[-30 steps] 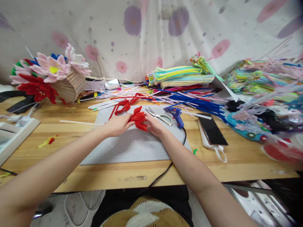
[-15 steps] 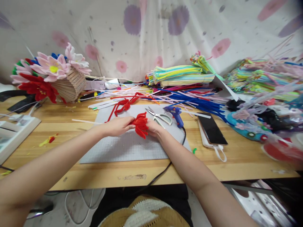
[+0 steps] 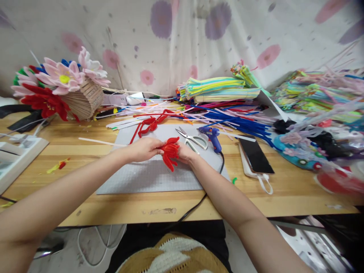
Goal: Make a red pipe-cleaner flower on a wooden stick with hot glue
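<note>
A red fuzzy flower [image 3: 170,151] with several petals is held between my two hands above the grey mat [image 3: 127,178]. On its left side, my left hand [image 3: 146,149] pinches it with thumb and fingers. My right hand [image 3: 185,151] grips it from the right, its fingers partly hidden behind the petals. A thin white stick [image 3: 99,141] reaches out to the left behind my left wrist. Bent red pipe cleaners [image 3: 149,126] lie at the mat's top edge. Open scissors [image 3: 193,140] and a blue glue gun [image 3: 211,137] rest right of my hands.
A phone [image 3: 256,154] lies on the right with a white cable. Behind the mat are loose pipe cleaners [image 3: 241,123] and bundles [image 3: 218,89]. A basket of fuzzy flowers [image 3: 87,100] stands back left, a power strip [image 3: 19,161] at the left edge.
The red flower has tilted, with its lower petals hanging slightly further down. The white stick has shifted a little to the left and up. Both hands keep hold of the flower.
</note>
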The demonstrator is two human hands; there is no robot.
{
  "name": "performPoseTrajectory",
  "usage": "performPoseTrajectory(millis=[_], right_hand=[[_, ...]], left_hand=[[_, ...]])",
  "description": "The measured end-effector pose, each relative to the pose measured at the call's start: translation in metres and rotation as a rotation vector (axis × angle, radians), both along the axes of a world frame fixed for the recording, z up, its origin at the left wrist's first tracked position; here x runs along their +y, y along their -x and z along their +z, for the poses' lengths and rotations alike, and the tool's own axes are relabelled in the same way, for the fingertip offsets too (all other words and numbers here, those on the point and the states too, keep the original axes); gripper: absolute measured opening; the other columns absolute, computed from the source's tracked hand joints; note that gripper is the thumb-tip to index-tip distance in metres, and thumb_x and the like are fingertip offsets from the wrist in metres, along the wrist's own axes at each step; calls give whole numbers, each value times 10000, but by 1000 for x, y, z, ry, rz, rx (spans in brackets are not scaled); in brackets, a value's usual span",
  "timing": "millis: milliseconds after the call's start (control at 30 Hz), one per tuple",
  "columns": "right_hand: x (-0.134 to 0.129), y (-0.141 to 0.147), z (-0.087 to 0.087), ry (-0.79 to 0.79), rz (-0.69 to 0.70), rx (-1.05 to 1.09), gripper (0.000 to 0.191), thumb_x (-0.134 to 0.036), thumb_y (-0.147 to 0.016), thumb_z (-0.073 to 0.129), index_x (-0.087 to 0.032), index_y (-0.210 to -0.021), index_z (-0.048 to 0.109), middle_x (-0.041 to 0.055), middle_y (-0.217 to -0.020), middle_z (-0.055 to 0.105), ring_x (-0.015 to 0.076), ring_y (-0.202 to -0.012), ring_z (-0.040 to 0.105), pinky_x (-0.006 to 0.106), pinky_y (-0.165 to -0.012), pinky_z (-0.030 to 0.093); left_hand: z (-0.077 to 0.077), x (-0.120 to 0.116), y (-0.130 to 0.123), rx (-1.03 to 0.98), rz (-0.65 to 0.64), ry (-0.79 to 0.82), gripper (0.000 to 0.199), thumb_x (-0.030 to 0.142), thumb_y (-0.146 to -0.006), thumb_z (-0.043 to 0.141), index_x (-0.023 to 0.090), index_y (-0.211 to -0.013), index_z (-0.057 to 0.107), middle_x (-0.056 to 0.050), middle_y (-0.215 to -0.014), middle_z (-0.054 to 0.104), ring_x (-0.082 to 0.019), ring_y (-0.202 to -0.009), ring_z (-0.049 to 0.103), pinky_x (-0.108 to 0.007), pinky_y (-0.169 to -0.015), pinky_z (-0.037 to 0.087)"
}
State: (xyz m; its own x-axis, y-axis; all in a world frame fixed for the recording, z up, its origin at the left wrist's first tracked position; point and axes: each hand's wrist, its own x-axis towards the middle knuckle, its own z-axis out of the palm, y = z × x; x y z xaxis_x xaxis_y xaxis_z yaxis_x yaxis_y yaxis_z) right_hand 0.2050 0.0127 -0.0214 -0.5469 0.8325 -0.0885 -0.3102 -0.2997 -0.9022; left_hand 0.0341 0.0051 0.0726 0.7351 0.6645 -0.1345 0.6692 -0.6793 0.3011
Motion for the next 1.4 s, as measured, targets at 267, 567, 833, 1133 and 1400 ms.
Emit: performPoseTrajectory(millis=[267,567,833,1133,1400], right_hand=[[1,6,12,39,-112,33,303,-190,-556,738,-171,-817,584,-20,-712,621,91,-621,547,205,-576,444],[1,6,16,-130,-221,27,310,-252,-589,724,-190,-865,596,-7,-853,627,112,-768,573,242,-729,449],[0,8,15,-132,-228,-17,370,-246,-528,754,-192,-851,582,-25,-785,607,98,-699,544,221,-651,438],[-1,11,10,-177,-46,-76,287,-305,-557,753,-161,-725,571,-40,-617,543,80,-586,470,209,-559,383],[-4,13,6,-154,-65,-79,354,-242,-510,767,-188,-788,554,-36,-679,567,86,-592,490,216,-563,400]], left_hand=[[-4,9,11,-83,91,191,312,312,-859,380,163,-1066,560,-63,-1040,640,-152,-909,587,-250,-775,441],[5,18,25,-7,28,64,296,229,-781,456,166,-1055,548,-69,-1030,622,-182,-952,569,-293,-818,433],[-8,12,10,137,-31,-127,213,275,-843,422,152,-946,563,-99,-934,629,-203,-876,595,-323,-788,438],[6,1,2,331,-5,-155,246,279,-836,399,145,-898,596,-115,-791,664,-224,-730,637,-320,-681,457],[9,-1,0,392,-33,-133,216,202,-754,437,162,-827,636,-107,-744,669,-232,-673,628,-323,-639,442]])
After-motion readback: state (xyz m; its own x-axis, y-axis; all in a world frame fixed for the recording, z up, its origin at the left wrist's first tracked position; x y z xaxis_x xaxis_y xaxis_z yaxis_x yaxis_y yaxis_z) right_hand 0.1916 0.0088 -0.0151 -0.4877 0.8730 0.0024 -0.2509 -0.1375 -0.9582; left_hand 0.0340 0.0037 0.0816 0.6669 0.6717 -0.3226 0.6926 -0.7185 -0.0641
